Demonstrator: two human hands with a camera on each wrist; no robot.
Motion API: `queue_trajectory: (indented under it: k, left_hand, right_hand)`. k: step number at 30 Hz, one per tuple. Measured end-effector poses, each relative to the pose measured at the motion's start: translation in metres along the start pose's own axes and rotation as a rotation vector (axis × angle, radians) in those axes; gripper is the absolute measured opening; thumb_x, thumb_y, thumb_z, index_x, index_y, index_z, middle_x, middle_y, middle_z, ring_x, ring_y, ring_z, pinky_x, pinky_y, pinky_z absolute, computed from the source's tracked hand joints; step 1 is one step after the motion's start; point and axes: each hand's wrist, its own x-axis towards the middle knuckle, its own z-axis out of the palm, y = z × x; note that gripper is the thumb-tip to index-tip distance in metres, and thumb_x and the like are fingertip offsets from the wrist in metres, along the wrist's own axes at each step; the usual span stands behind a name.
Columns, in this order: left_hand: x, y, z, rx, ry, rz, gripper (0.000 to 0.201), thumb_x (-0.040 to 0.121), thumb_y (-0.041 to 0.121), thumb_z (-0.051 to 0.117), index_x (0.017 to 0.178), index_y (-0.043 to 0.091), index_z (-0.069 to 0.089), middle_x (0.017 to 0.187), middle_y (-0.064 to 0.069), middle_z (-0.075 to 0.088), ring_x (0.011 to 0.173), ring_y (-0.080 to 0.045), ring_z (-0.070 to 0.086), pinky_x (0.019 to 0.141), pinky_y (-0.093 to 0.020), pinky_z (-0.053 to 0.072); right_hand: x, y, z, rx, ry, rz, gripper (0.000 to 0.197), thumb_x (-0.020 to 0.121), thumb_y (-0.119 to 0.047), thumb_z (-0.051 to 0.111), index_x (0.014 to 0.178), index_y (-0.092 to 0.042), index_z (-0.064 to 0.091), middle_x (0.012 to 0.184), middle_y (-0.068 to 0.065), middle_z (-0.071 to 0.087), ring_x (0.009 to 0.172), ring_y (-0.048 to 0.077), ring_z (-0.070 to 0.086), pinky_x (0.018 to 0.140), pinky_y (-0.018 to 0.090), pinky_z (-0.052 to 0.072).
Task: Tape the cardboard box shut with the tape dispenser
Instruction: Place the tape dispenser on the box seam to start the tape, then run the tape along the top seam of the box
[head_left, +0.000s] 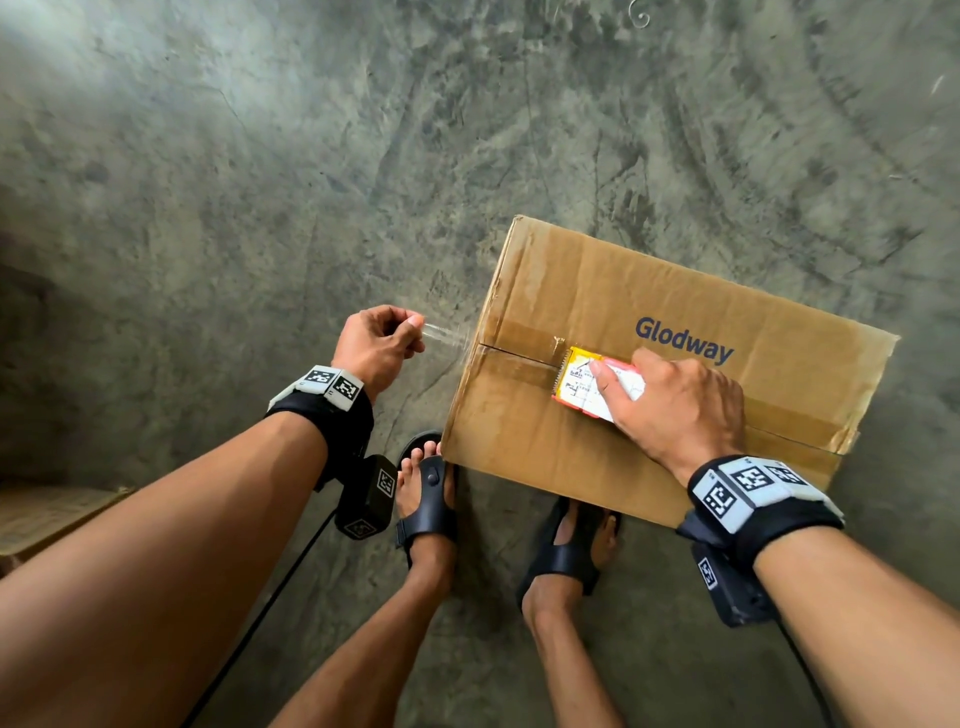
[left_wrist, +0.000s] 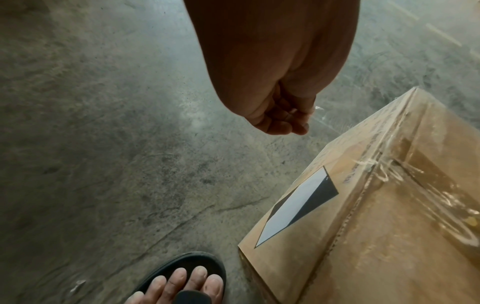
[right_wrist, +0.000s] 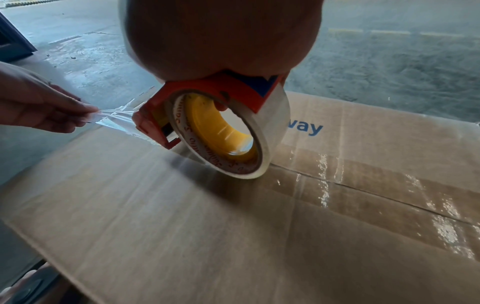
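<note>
Clear tape drawn out over a brown cardboard box (head_left: 649, 364) on the grey concrete floor (head_left: 260, 156).

The right hand (head_left: 680, 410) held its grip closed around the orange-and-white tape dispenser (head_left: 592, 384), which carried a yellow-cored roll, its roll resting on the box top over the taped centre seam near the left edge. The left hand (head_left: 376, 345), just off that edge, pinched the free end of the clear tape strip (head_left: 447, 335) between thumb and fingertips, stretched taut from the dispenser. The box, printed "Glodway", stood just ahead of two feet in black sandals (head_left: 428, 499).
</note>
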Motion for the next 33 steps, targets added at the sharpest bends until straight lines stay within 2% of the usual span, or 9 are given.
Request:
queue_trajectory:
  k: [7, 13, 19, 22, 24, 26, 27, 30, 33]
  left_hand:
    - [0.014, -0.01, 0.018, 0.08, 0.015, -0.04, 0.019, 0.095, 0.02, 0.064, 0.092, 0.003, 0.071, 0.069, -0.004, 0.068, 0.063, -0.013, 0.058, 0.07, -0.031, 0.05]
    - [0.015, -0.013, 0.046, 0.194, 0.038, -0.069, 0.021, 0.098, 0.02, 0.057, 0.092, 0.004, 0.069, 0.072, -0.003, 0.067, 0.059, -0.009, 0.056, 0.063, -0.024, 0.046]
    - [0.018, -0.016, 0.066, 0.288, -0.007, -0.071, 0.025, 0.097, 0.024, 0.06, 0.096, 0.002, 0.071, 0.078, -0.005, 0.069, 0.063, -0.013, 0.058, 0.065, -0.026, 0.048]
    - [0.017, -0.011, 0.07, 0.37, 0.017, -0.093, 0.029, 0.096, 0.03, 0.06, 0.106, 0.004, 0.069, 0.102, -0.014, 0.072, 0.091, -0.028, 0.067, 0.085, -0.035, 0.054]
    - [0.014, -0.005, 0.069, 0.476, 0.044, -0.181, 0.059, 0.093, 0.041, 0.062, 0.135, 0.002, 0.049, 0.136, -0.02, 0.052, 0.12, -0.035, 0.056, 0.103, -0.041, 0.046]
    - [0.008, 0.0, 0.063, 0.554, 0.035, -0.278, 0.082, 0.092, 0.051, 0.06, 0.149, 0.004, 0.024, 0.152, -0.02, 0.027, 0.132, -0.038, 0.044, 0.111, -0.043, 0.036]
    - [0.004, 0.001, 0.06, 0.544, 0.047, -0.25, 0.077, 0.094, 0.05, 0.056, 0.148, 0.004, 0.026, 0.152, -0.019, 0.027, 0.132, -0.036, 0.043, 0.11, -0.042, 0.035]
    - [-0.015, 0.005, 0.058, 0.364, 0.143, -0.007, 0.048, 0.101, 0.045, 0.044, 0.131, 0.007, 0.048, 0.135, -0.011, 0.052, 0.12, -0.026, 0.055, 0.101, -0.034, 0.042]
    - [-0.043, 0.009, 0.072, 0.261, -0.015, 0.043, 0.046, 0.103, 0.051, 0.035, 0.126, 0.018, 0.057, 0.117, 0.006, 0.062, 0.109, -0.014, 0.058, 0.089, -0.027, 0.04]
  right_hand:
    - [0.0, -0.002, -0.001, 0.0, -0.014, 0.011, 0.051, 0.09, -0.061, 0.05, 0.071, -0.014, 0.056, 0.062, 0.017, 0.061, 0.059, 0.037, 0.061, 0.053, 0.033, 0.038]
    - [-0.001, -0.003, 0.002, 0.015, -0.001, 0.025, 0.051, 0.09, -0.06, 0.053, 0.069, -0.013, 0.055, 0.06, 0.018, 0.06, 0.058, 0.038, 0.061, 0.053, 0.033, 0.035]
    - [0.001, -0.005, 0.001, 0.003, -0.013, 0.028, 0.051, 0.09, -0.06, 0.051, 0.072, -0.013, 0.057, 0.064, 0.018, 0.063, 0.061, 0.038, 0.062, 0.055, 0.034, 0.035]
    - [0.003, -0.007, 0.0, -0.017, -0.026, 0.037, 0.052, 0.09, -0.061, 0.05, 0.074, -0.013, 0.06, 0.067, 0.019, 0.064, 0.064, 0.038, 0.063, 0.056, 0.035, 0.033]
    - [0.005, -0.009, 0.0, -0.031, -0.041, 0.042, 0.054, 0.091, -0.062, 0.048, 0.077, -0.012, 0.062, 0.071, 0.02, 0.065, 0.067, 0.039, 0.064, 0.058, 0.036, 0.033]
    - [0.005, -0.01, -0.001, -0.041, -0.052, 0.046, 0.054, 0.091, -0.062, 0.046, 0.08, -0.012, 0.063, 0.074, 0.02, 0.066, 0.07, 0.039, 0.064, 0.06, 0.036, 0.033]
    - [0.006, -0.011, -0.001, -0.046, -0.057, 0.046, 0.054, 0.091, -0.062, 0.046, 0.082, -0.012, 0.064, 0.075, 0.02, 0.066, 0.072, 0.039, 0.065, 0.06, 0.037, 0.033]
    - [0.007, -0.012, -0.003, -0.054, -0.076, 0.047, 0.054, 0.092, -0.062, 0.045, 0.084, -0.013, 0.064, 0.077, 0.019, 0.067, 0.074, 0.038, 0.065, 0.062, 0.037, 0.036]
    - [0.006, -0.011, -0.006, -0.049, -0.092, 0.047, 0.054, 0.092, -0.062, 0.043, 0.084, -0.013, 0.063, 0.078, 0.018, 0.067, 0.075, 0.038, 0.065, 0.063, 0.037, 0.039]
